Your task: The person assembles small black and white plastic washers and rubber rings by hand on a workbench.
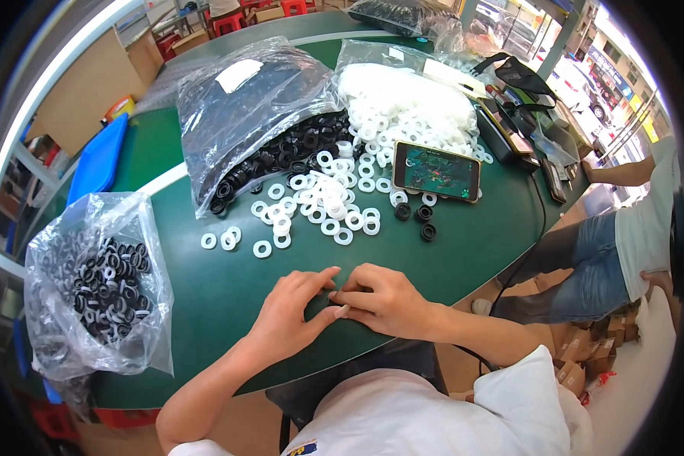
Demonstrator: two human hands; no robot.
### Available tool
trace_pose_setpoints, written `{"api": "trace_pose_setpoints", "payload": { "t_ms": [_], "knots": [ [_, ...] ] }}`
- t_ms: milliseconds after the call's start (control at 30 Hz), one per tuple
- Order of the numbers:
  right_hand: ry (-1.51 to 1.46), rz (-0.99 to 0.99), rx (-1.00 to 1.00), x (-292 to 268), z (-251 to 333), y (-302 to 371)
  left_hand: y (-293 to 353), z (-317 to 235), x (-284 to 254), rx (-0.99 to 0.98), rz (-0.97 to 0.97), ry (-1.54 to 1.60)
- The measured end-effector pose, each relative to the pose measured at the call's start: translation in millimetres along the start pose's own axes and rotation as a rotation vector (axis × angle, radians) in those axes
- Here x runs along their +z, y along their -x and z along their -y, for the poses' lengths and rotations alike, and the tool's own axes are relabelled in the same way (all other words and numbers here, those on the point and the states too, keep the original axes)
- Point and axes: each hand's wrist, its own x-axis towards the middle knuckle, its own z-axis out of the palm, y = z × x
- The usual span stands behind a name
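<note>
Head view: your left hand (287, 308) and right hand (387, 304) come together at lower centre, fingers bent inward; you cannot tell whether either grips anything, as the fingertips partly hide the spot between them. Just below them curves the near edge of the green table (205, 311), and a smooth strip of its top gives you room up to the loose white rings (330, 196) at the frame's centre. Three black rings (427, 232) sit right of those, below a phone (437, 175). At left, a clear bag (150, 353) of mostly black rings reaches the table's edge; a person (638, 251) stands beyond the right edge. Farther up, a large clear bag (228, 137) spills black rings and bears a white label (239, 74), its print illegible. Red stools (228, 24) show at the top, a blue sign (602, 67) at upper right.
</note>
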Motion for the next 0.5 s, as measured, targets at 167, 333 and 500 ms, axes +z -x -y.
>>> {"api": "trace_pose_setpoints", "payload": {
  "t_ms": [167,333,500],
  "knots": [
    [0.013,-0.065,-0.144,-5.4,14.1,-22.3,8.1,-14.4,-17.9,-0.235,-0.043,0.311],
    [0.145,0.183,0.009,-31.8,-16.5,-43.7,45.2,14.1,-121.7,-0.428,-0.229,-0.067],
    [0.333,0.176,0.140,-43.8,-52.6,-85.0,117.1,108.7,-260.6,-0.762,-0.462,-0.337]
  ]
}}
